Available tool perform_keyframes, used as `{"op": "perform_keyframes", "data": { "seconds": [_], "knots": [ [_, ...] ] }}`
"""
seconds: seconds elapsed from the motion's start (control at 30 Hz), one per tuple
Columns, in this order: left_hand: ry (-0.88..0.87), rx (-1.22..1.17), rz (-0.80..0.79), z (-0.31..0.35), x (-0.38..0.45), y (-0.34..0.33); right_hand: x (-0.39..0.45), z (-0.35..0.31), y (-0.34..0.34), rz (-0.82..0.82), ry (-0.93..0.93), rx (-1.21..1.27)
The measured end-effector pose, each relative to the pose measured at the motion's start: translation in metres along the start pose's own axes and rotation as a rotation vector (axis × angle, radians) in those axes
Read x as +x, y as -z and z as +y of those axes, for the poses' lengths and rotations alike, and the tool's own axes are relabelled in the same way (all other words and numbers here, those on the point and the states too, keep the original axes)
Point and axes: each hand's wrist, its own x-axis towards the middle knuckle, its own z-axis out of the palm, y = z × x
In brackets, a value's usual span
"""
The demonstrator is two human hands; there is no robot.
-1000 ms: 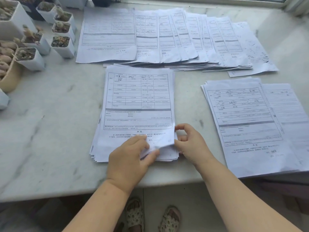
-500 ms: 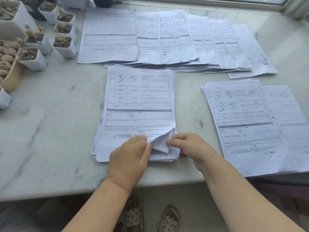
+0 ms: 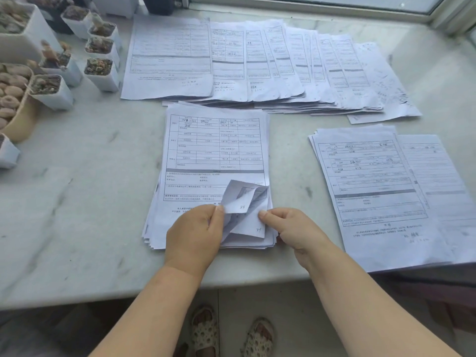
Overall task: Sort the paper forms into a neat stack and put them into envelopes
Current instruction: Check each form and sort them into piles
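Centrally, a thick stack of white printed paper forms (image 3: 213, 161) is lying flat on the pale grey marbled stone tabletop (image 3: 77, 202), its lower edge near the table's front edge. The left hand (image 3: 194, 234) is resting on the stack's lower middle and is pinching the curled-back lower right corner of the top sheets (image 3: 243, 195) between thumb and fingers, so that their undersides are showing. The right hand (image 3: 291, 228) is sitting just right of that corner, fingers curled, with the thumb tip pressing on the exposed lower sheet; whether it is gripping that sheet cannot be told.

Along the upper centre of the frame, a fanned row of overlapping white forms (image 3: 257, 63) is spreading from left to right. At the right, a smaller pile of white forms (image 3: 373, 191) is lying slightly tilted, well apart from the central stack. In the upper left, small square white plastic pots of succulents (image 3: 101, 73) are standing grouped, beside a beige bowl of rounded brown plants (image 3: 15, 99). Below the table edge, two feet in pale patterned sandals (image 3: 231, 333) are showing.
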Motion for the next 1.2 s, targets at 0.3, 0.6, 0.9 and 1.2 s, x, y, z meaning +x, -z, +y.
{"op": "perform_keyframes", "data": {
  "seconds": [0.3,0.6,0.9,1.2],
  "knots": [
    [-0.292,0.123,-0.117,-0.008,-0.013,0.009,-0.001,-0.015,0.001,0.029,-0.156,0.120],
    [-0.445,0.080,-0.274,-0.027,-0.014,0.026,-0.021,-0.042,-0.018,0.373,0.433,-1.132],
    [-0.555,0.011,0.064,0.068,0.045,0.059,-0.013,-0.097,0.082,0.187,0.207,-0.010],
    [-0.547,-0.125,0.114,0.220,0.116,-0.048,0.053,-0.103,0.324,0.323,0.094,0.803]
  ]
}}
